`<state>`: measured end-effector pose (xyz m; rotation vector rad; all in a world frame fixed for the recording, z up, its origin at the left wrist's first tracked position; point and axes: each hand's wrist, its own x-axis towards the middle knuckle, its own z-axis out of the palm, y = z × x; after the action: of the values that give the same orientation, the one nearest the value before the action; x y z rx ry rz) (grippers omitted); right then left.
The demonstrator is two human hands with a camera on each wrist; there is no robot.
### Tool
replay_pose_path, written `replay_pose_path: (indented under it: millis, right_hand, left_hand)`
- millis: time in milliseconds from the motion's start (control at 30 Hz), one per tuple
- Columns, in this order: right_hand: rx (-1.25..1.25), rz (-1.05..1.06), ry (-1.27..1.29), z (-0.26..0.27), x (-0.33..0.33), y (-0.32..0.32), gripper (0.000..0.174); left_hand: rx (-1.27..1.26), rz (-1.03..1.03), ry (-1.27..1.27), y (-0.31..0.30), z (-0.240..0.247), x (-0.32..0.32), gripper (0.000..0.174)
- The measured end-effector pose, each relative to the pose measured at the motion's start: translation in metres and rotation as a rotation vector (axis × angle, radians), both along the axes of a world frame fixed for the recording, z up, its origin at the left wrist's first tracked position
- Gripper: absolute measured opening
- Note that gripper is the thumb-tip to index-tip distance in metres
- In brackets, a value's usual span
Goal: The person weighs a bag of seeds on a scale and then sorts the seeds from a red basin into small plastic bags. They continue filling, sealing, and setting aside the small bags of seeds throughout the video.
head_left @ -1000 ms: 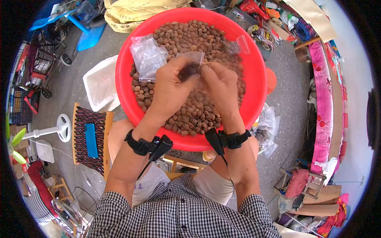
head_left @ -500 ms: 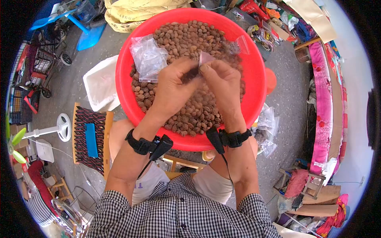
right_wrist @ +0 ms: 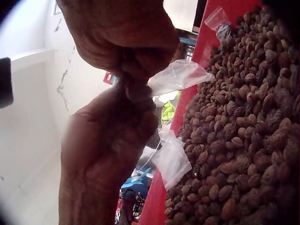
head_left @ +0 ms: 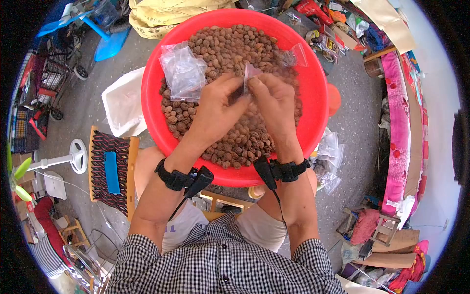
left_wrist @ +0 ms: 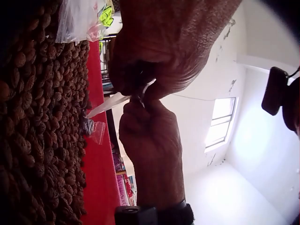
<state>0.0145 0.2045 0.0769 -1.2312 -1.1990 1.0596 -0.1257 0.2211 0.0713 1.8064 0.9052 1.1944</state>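
So the little clear bag [right_wrist: 180,77] has just swung round: a second ago the overhead view showed more of its flat face by the left hand [head_left: 218,105], and now it's nearly edge-on between both hands. Left grip has thumb and fingers curled in on the bag, right hand [head_left: 276,103] pinches its edge. My read is that the edge is what's being worked, and it isn't finished. There's something dark in the hollow of the left hand (can't tell what, too shadowy).

The bag is held over the brown nuts [head_left: 237,147] in the red basin [head_left: 152,117]. The loose stack of clear bags [head_left: 185,71] hasn't budged, lying on the nuts at the left, so spares look within reach.
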Motion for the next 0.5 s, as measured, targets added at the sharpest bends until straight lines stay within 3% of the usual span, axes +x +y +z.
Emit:
replay_pose_path:
  millis: [333, 500]
  right_hand:
    - [-0.039, -0.039, -0.065, -0.003, -0.001, 0.001, 0.018]
    - [-0.041, -0.020, -0.074, -0.008, 0.000, 0.002, 0.016]
  left_hand:
    - [-0.135, -0.040, 0.026, -0.002, 0.004, -0.003, 0.023]
    - [-0.083, -0.033, 0.017, 0.000, -0.001, -0.003, 0.025]
